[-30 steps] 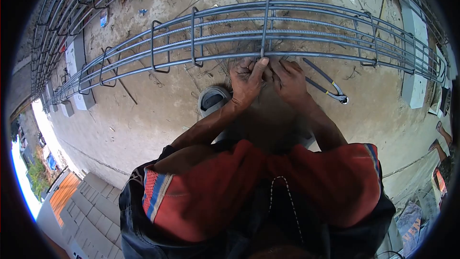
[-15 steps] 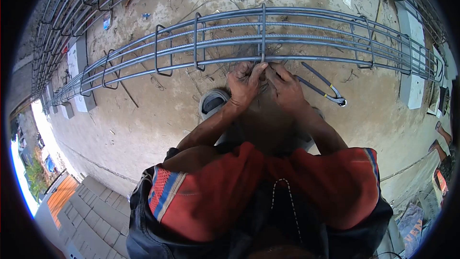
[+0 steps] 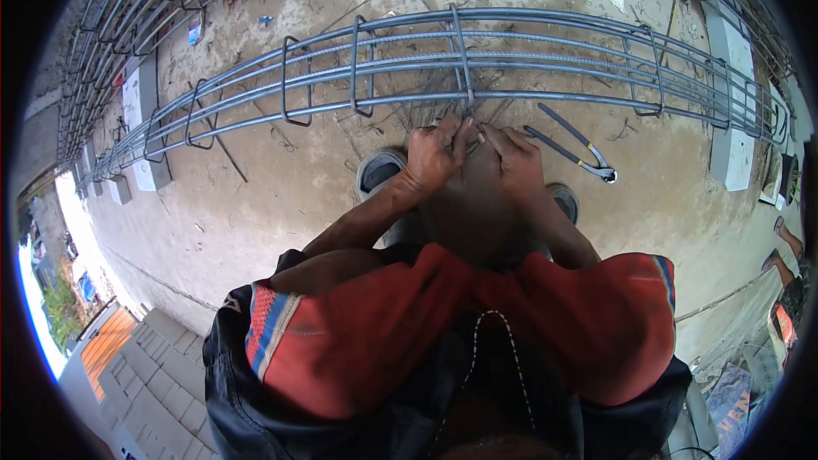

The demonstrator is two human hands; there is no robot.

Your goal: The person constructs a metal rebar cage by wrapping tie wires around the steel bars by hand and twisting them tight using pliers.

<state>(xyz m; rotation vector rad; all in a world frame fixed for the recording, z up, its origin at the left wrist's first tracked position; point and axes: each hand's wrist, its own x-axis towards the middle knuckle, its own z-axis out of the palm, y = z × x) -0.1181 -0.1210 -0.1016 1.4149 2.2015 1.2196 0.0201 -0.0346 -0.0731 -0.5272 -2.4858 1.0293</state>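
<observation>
Just below the near long bar of a steel rebar cage [image 3: 409, 103], my left hand [image 3: 433, 158] is closed, thumb and fingers pinched together. My right hand [image 3: 518, 162] faces it, its fingers also pinched, close to the left fingertips. What lies between the fingers is too small to make out. Right above them, a square stirrup [image 3: 461, 47] crosses the long bars and leans slightly. Thin dark tie wire [image 3: 423, 107] lies in a loose tangle behind the near bar. To the right of my right hand, end-cutting nippers [image 3: 588, 156] with dark handles rest on the floor, handles spread.
Concrete blocks [image 3: 740, 111] stand under the cage's right end, with another block [image 3: 141, 115] at left. More rebar cages [image 3: 102, 43] fill the upper left. Wire scraps and litter dot the floor. Another person's feet [image 3: 780, 247] show at far right.
Both hands have moved slightly down, away from the near bar, and the fingertips have parted a little. The stirrup's top has shifted left, so it now leans. The nippers have stayed put.
</observation>
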